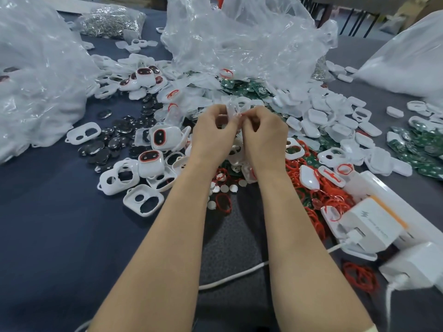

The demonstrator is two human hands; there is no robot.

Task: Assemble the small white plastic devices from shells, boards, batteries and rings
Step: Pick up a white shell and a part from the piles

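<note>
Grip: left hand [213,133] and right hand [263,134] both pinch one white shell [230,110].
Risk: slipping, it could vanish among red rings [219,174] beneath it.

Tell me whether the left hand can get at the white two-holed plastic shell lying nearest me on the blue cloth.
Probably, once freed: the left hand now pinches a small white plastic piece with the right hand. The white two-holed plastic shell lies uncovered beside that forearm.
</note>
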